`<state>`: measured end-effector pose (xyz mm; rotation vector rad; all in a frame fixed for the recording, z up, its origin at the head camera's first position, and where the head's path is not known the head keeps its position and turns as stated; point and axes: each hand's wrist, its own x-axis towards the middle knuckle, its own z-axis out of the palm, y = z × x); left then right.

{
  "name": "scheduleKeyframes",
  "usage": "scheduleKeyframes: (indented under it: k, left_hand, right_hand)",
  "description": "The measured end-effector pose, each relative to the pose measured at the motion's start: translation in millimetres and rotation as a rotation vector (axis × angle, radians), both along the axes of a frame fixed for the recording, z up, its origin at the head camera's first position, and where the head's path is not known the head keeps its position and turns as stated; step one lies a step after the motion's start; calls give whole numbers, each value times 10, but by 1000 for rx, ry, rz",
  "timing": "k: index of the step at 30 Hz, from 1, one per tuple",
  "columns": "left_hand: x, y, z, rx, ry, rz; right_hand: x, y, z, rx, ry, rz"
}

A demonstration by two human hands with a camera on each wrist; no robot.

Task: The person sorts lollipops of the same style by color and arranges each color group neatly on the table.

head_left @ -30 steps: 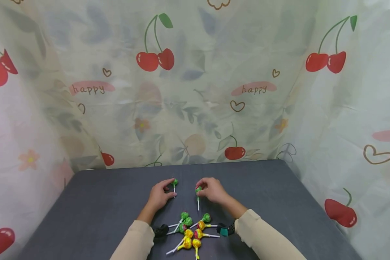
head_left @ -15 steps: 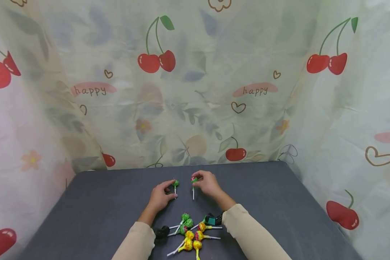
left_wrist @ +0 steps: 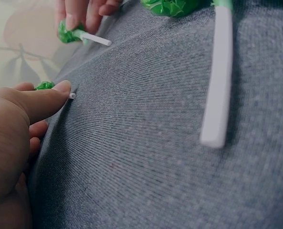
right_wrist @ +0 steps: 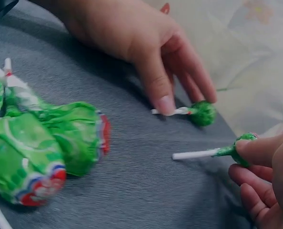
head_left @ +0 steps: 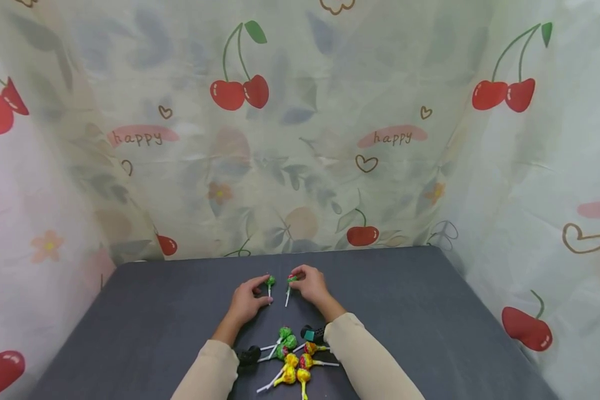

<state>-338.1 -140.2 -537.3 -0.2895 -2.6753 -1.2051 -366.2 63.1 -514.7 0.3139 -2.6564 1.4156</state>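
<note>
At the far middle of the table, my left hand point(head_left: 246, 301) has its thumb on the white stick and its fingertips at the head of a green-wrapped lollipop point(right_wrist: 203, 113) lying on the dark cloth. Just to its right, my right hand point(head_left: 311, 284) pinches a second green lollipop point(right_wrist: 241, 151) by its wrapped head between thumb and fingers, its stick point(right_wrist: 195, 155) pointing back toward me. The two lollipops lie side by side with a small gap. In the left wrist view, the left thumb covers most of the left lollipop.
Nearer me, several green lollipops point(head_left: 284, 333) and several yellow ones point(head_left: 291, 361) lie in a loose cluster between my forearms. My right wrist camera point(head_left: 312, 334) hides part of it. Behind the dark table point(head_left: 170, 322) hangs a cherry-print curtain point(head_left: 300, 139).
My right hand has carried its green lollipop away from me and to the left, beside the other one. The left hand has stayed in place.
</note>
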Motion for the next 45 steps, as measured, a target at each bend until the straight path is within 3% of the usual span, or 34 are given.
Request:
scheduleKeyframes:
  k: [20, 33, 45]
  left_hand:
    - [-25, 15, 2, -10, -35, 14]
    - [6, -5, 25, -5, -36, 9]
    - [-15, -6, 1, -16, -45, 27]
  right_hand:
    - [8, -304, -62, 64, 19, -23]
    - [-93, -323, -72, 137, -8, -14]
    - [-71, -292, -58, 96, -24, 29]
